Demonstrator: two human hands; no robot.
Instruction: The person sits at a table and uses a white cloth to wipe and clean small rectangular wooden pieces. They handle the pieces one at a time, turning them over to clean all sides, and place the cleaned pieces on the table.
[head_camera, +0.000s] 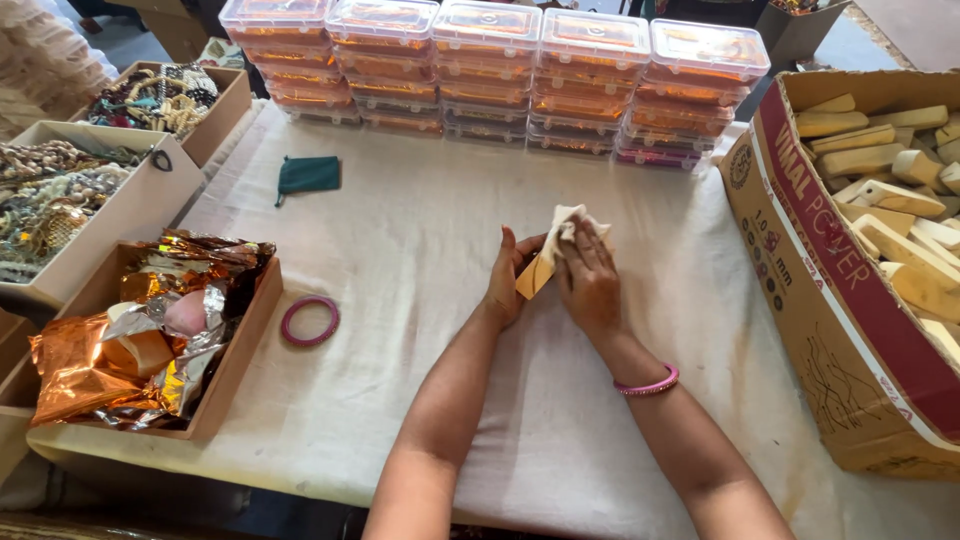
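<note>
Both my hands meet at the middle of the cloth-covered table (420, 230). My left hand (508, 280) grips a small tan block (534, 277) from its left side. My right hand (588, 280) presses a piece of white cloth or paper (566, 222) over the top of that block, its fingers closed on it. A pink bangle sits on my right wrist (650, 384). Another pink bangle (310, 320) lies flat on the table to the left of my hands.
Stacked clear plastic boxes with orange contents (490, 75) line the far edge. A large cardboard box of tan blocks (890, 200) stands at right. At left are a tray of copper foil wrappers (150, 330) and boxes of jewellery (70, 190). A small green pouch (308, 175) lies near them.
</note>
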